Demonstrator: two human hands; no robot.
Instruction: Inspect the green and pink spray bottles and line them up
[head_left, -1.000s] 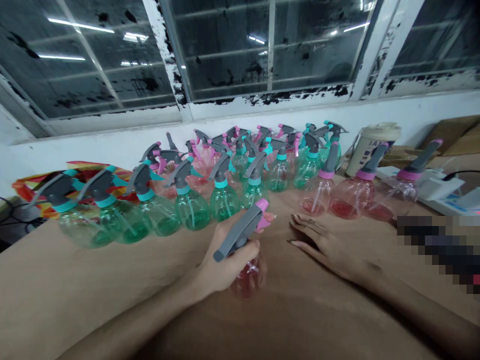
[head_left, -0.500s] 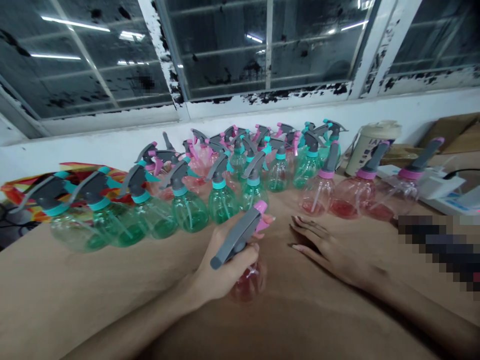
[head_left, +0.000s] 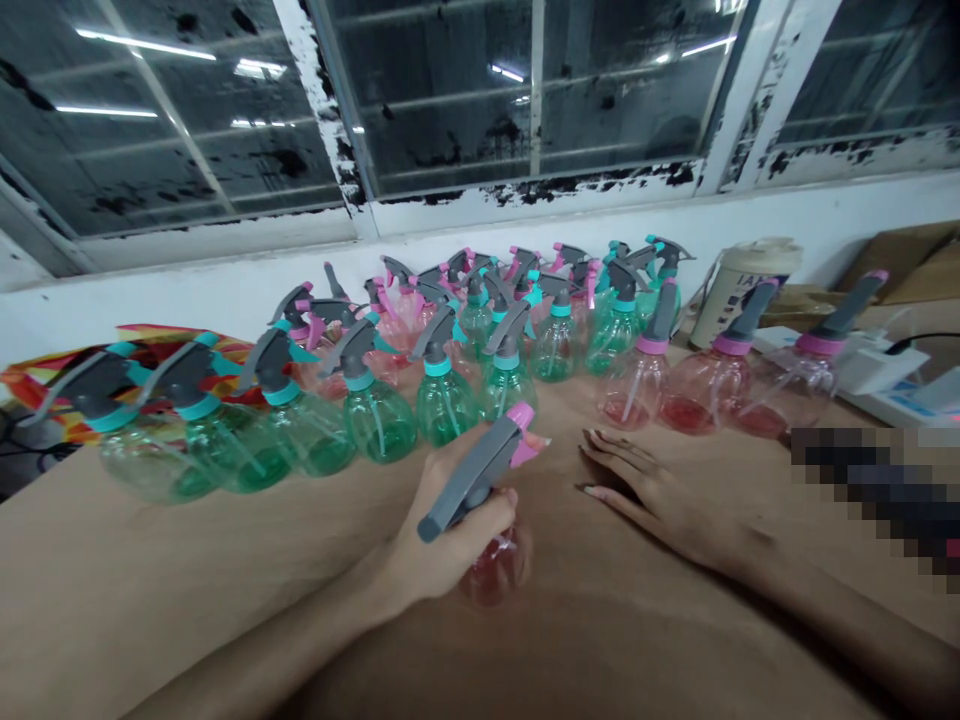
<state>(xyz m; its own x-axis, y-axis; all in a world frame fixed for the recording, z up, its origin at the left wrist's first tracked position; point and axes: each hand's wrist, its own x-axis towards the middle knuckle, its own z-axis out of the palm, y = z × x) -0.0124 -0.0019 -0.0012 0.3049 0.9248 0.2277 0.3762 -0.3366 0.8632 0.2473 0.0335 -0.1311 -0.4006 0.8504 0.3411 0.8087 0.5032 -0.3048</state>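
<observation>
My left hand [head_left: 457, 530] is wrapped around the neck of a pink spray bottle [head_left: 496, 570] that stands on the table [head_left: 600, 620]. Its grey and pink trigger head [head_left: 476, 475] rises above my fingers, while the collar is hidden by them. Flat on the tabletop to the right lies my right hand [head_left: 649, 490], fingers stretched out, holding nothing. Beyond it stand three pink spray bottles [head_left: 694, 400] with grey heads and pink collars. A row of green spray bottles [head_left: 379, 425] with turquoise collars runs from the left to just behind my left hand.
More pink and green spray bottles [head_left: 555, 350] crowd toward the wall under the window. At the right are a cream-coloured flask [head_left: 739, 295], a white power strip [head_left: 892, 395] and a cardboard box [head_left: 911, 265]. A red and yellow wrapper [head_left: 187, 350] lies behind the left bottles.
</observation>
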